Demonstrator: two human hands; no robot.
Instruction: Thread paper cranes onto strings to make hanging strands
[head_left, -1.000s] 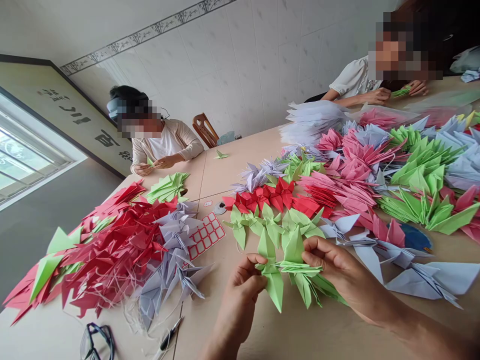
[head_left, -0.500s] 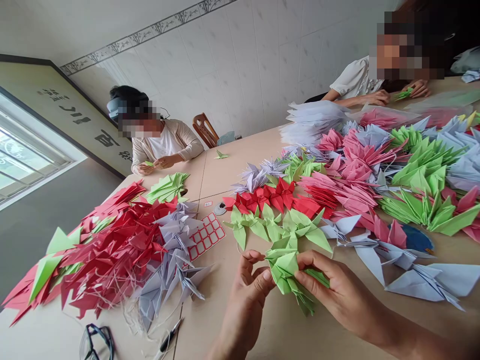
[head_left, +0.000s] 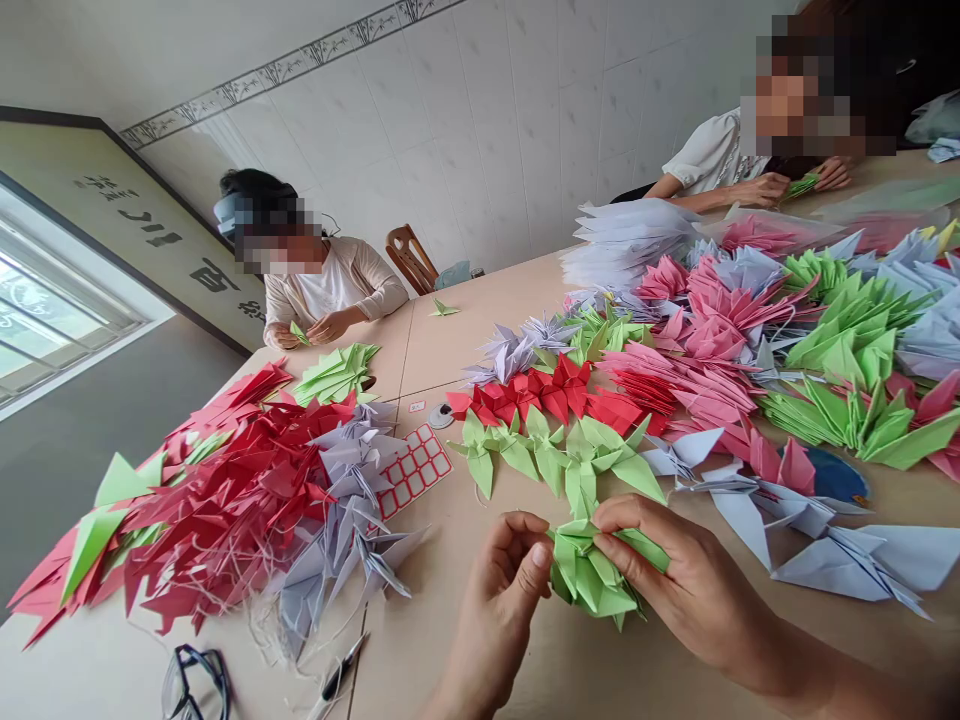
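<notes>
A bundle of folded green paper cranes (head_left: 592, 580) is held low over the table, in front of a row of green cranes (head_left: 547, 450). My right hand (head_left: 667, 570) pinches the bundle from the right between thumb and fingers. At the bundle's left edge is my left hand (head_left: 510, 590), its fingers curled and the thumb raised near the fingertips. Whether its fingertips grip a paper edge is hidden. Red cranes (head_left: 540, 393) lie behind the green row.
Red cranes with white strings (head_left: 225, 490) heap at left beside pale purple cranes (head_left: 356, 510). Glasses (head_left: 196, 680) and small scissors (head_left: 341, 675) lie at the front. Pink, green and pale cranes cover the right side. Two people sit across, each handling green paper.
The green bundle has shifted slightly right and down and turned in my right hand. My left thumb has lifted off its front face.
</notes>
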